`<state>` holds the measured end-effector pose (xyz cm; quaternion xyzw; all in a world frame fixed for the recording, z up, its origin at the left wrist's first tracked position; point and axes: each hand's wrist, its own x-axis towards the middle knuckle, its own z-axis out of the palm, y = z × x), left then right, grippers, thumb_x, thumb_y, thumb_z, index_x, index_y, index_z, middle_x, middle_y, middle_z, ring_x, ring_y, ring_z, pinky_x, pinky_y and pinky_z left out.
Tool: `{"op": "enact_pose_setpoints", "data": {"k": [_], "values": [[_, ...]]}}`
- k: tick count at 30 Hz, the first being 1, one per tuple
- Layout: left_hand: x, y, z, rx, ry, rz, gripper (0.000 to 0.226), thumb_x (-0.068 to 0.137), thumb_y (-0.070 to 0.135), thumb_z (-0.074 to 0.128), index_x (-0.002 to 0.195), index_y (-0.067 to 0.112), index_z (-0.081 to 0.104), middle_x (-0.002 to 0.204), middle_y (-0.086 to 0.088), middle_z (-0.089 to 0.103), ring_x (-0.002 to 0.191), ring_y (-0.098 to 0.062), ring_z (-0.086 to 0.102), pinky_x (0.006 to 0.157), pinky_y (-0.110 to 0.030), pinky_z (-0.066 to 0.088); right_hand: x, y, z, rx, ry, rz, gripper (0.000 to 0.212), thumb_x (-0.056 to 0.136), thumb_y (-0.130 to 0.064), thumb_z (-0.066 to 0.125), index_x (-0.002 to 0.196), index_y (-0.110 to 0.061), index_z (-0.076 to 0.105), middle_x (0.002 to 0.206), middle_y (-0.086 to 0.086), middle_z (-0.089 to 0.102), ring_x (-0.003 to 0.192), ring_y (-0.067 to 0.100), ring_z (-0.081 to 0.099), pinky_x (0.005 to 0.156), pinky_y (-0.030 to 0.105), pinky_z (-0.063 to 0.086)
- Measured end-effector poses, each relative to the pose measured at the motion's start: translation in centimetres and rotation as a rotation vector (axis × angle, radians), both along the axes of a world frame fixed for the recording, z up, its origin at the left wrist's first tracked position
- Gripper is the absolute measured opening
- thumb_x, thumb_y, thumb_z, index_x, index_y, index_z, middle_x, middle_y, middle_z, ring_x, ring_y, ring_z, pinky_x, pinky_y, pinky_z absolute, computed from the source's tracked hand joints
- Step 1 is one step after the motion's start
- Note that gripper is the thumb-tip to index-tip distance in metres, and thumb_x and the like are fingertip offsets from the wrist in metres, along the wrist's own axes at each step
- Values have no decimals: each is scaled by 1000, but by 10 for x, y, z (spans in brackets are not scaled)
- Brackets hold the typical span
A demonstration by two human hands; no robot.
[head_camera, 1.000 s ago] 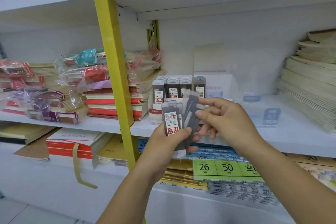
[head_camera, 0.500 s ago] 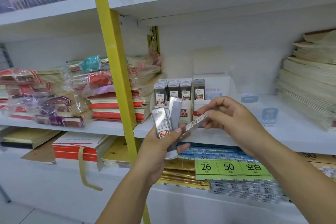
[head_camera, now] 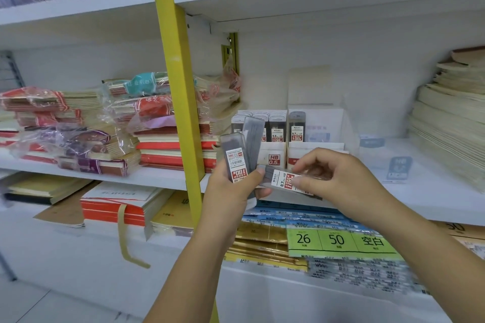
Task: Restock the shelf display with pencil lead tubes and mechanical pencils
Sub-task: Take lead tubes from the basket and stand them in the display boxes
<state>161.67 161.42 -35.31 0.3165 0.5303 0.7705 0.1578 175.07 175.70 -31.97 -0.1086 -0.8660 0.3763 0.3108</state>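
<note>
A person's left hand (head_camera: 231,191) grips a fan of lead tubes (head_camera: 236,162) at the shelf (head_camera: 433,196) edge. The right hand (head_camera: 338,181) pinches one tube (head_camera: 284,181) sideways before the display box (head_camera: 275,157). Shelf room opens right of the box; a yellow post (head_camera: 178,86) and notebook stacks (head_camera: 168,149) crowd the left.

Three held lead tubes (head_camera: 235,162); two display boxes (head_camera: 274,158).

A yellow upright post (head_camera: 173,86) runs from 12 to 6 o'clock in front of white shelf boards (head_camera: 433,194), with a white back panel (head_camera: 341,55) at 1 o'clock, a slotted bracket strip (head_camera: 233,47) near 12, and pale tiled floor (head_camera: 29,305) at 7 o'clock, all under even, soft light.
</note>
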Motion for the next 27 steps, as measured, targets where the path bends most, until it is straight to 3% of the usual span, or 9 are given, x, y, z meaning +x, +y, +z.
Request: {"op": "enact_pose_setpoints", "data": {"k": [4,7,11,14,21,24,27], "values": [[3,4,1,46,-12,-37,21,93,12,69,110,25,66,101,0,79,94,-20,76,70,-25,61,-4,0,11,49,-23,76,56,85,-9,70,105,-59,56,90,-17,65,73,5,64,63,23,54],[-2,5,1,94,-63,-63,23,95,16,67,116,22,64,105,-4,78,97,-21,76,71,-28,61,-5,20,42,5,168,-20,73,84,-3,69,108,-68,46,92,-8,64,72,6,69,54,18,52],[-9,7,0,98,-91,-73,23,95,13,66,116,19,63,104,-6,78,94,-23,76,68,-28,61,-16,48,78,138,361,-165,60,82,-9,72,97,-59,43,88,-4,69,72,0,67,59,8,46],[-13,9,-3,79,-91,-85,21,97,13,63,116,21,62,103,-6,79,93,-22,77,66,-28,61,-35,60,79,297,254,-242,46,84,-18,72,98,-47,39,79,-7,69,70,-6,61,60,3,41],[-16,12,-4,55,-108,-128,27,91,15,70,117,19,62,100,-5,79,90,-22,77,65,-28,61,-61,77,64,277,10,-233,30,87,-18,70,100,-34,48,85,-5,65,67,6,67,54,19,51],[-15,12,-5,28,-100,-148,23,90,15,71,112,20,66,101,-6,79,92,-23,77,67,-29,62,-68,80,62,386,-110,-311,14,90,-25,67,100,-28,58,84,-7,63,71,7,60,56,22,42],[-14,11,-6,6,-95,-158,20,93,13,67,110,23,66,101,-6,79,93,-24,77,68,-30,62,-69,79,65,500,-167,-379,18,92,-25,63,110,-22,65,86,-8,57,75,8,54,62,23,39]]}}
